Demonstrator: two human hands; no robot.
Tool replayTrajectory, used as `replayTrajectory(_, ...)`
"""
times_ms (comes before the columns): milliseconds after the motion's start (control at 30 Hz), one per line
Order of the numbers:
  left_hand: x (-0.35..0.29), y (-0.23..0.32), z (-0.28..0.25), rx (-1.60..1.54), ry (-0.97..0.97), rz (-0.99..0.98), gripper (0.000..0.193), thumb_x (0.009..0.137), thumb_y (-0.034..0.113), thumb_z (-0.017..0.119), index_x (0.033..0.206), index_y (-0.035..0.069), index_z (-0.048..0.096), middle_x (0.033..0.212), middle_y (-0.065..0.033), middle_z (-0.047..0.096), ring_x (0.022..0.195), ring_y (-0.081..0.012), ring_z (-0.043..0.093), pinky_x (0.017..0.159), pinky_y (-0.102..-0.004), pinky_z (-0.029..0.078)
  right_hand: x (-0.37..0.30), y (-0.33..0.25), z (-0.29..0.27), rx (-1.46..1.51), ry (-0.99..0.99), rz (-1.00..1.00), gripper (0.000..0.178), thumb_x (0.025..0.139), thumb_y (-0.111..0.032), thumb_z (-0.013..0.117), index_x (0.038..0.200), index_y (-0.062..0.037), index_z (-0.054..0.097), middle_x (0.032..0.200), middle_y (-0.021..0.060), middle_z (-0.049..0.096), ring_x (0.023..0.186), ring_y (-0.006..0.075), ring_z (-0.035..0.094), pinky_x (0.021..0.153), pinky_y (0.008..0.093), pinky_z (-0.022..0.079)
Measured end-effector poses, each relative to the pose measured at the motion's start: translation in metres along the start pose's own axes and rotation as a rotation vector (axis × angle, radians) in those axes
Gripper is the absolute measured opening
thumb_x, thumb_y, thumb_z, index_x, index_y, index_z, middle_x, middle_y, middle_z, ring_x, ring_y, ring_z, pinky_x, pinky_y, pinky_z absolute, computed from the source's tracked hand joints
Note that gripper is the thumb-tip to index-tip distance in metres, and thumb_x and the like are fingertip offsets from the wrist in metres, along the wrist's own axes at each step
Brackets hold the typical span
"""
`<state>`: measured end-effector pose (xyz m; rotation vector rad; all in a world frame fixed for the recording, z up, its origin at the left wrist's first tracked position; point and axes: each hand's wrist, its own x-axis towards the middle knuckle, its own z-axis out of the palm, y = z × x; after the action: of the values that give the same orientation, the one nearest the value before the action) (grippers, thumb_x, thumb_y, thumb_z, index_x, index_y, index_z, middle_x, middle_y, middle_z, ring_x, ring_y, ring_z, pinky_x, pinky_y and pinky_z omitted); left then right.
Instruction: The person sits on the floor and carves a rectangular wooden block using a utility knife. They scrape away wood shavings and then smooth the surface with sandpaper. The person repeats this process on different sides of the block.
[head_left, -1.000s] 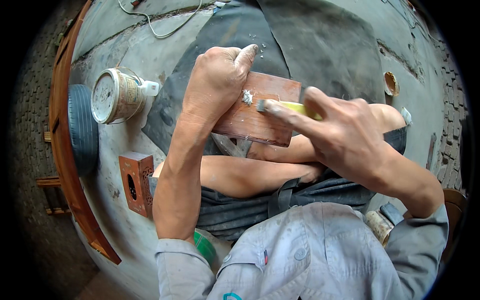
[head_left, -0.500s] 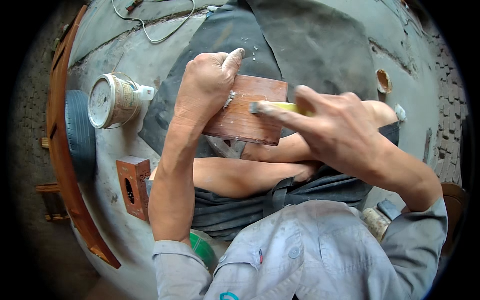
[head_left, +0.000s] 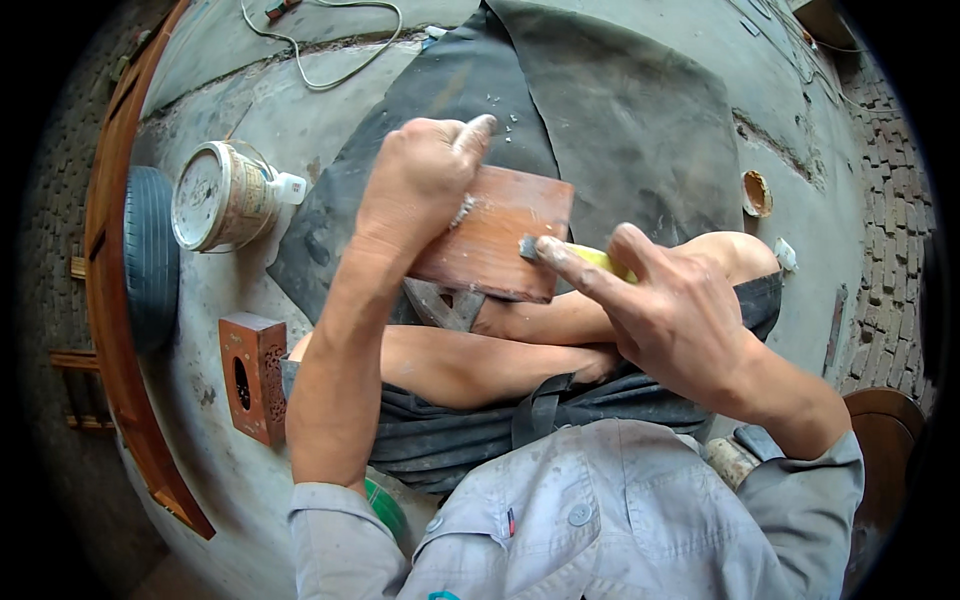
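Wood block (head_left: 495,235): judged stiff, light, smooth face w/ white paste smears, so prob. slippery there; best taken by the edges. Reddish-brown, flat, rectangular. Propped on the knee over the dark floor mat (head_left: 640,130). Left hand (head_left: 415,190) grip closed on its left edge; right hand (head_left: 670,310) grip narrow, pinching a yellow-handled scraper (head_left: 575,255).

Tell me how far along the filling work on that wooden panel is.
Done: pale filler is already on the reddish wooden panel, with a white smear near its left edge by the left hand. In hand: the left hand grips the panel while the right hand presses a yellow-handled scraper on its right side. Left: most of the face looks bare, and the tub sits apart on the floor.
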<state>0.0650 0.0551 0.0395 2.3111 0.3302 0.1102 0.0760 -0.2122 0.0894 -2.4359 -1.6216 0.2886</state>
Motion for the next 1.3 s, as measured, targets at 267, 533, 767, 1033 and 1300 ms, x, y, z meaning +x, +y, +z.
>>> replayTrajectory(267,0.001,-0.005,0.001,-0.047,0.021,0.029,0.058,0.109,0.039,0.060,0.070,-0.004,0.051,0.061,-0.0049,0.034,0.061,-0.0140,0.035,0.056,-0.0390,0.037,0.003,-0.001,-0.002,-0.023,0.055,-0.004,0.077,0.079,-0.011,0.074,0.153,-0.0180,0.056,0.097,0.0102,0.056,0.076,0.0264,0.068,0.061,0.0402,0.054)
replayTrajectory(533,0.000,-0.006,0.002,-0.063,0.003,0.000,0.058,0.109,0.039,0.061,0.070,-0.004,0.052,0.061,-0.0056,0.034,0.061,-0.0145,0.035,0.056,-0.0392,0.037,0.005,-0.001,0.007,-0.011,0.139,0.014,0.074,0.081,-0.006,0.070,0.152,-0.0214,0.059,0.089,0.0075,0.053,0.068,0.0231,0.063,0.056,0.0383,0.049)
replayTrajectory(767,-0.001,0.004,0.003,-0.006,0.008,0.032,0.050,0.107,0.035,0.060,0.076,-0.005,0.064,0.072,-0.0287,0.057,0.062,-0.0444,0.048,0.064,-0.0490,0.047,0.004,0.002,0.006,0.018,0.117,-0.006,0.063,0.085,-0.014,0.070,0.148,-0.0162,0.060,0.096,0.0113,0.059,0.074,0.0282,0.072,0.059,0.0411,0.057)
replayTrajectory(1033,-0.002,0.005,0.004,-0.003,0.007,0.026,0.052,0.107,0.036,0.060,0.075,-0.005,0.060,0.068,-0.0222,0.050,0.062,-0.0357,0.045,0.062,-0.0463,0.045,0.000,0.005,0.002,0.028,0.086,0.009,0.054,0.087,-0.017,0.070,0.141,-0.0156,0.065,0.099,0.0128,0.062,0.072,0.0279,0.072,0.059,0.0409,0.057)
replayTrajectory(1300,-0.001,0.004,0.002,-0.021,0.003,0.023,0.052,0.106,0.037,0.061,0.076,-0.005,0.062,0.068,-0.0233,0.051,0.063,-0.0369,0.047,0.063,-0.0466,0.045,-0.001,0.011,0.007,0.038,0.115,0.005,0.055,0.088,-0.023,0.071,0.143,-0.0193,0.064,0.101,0.0118,0.062,0.071,0.0274,0.072,0.059,0.0405,0.057)
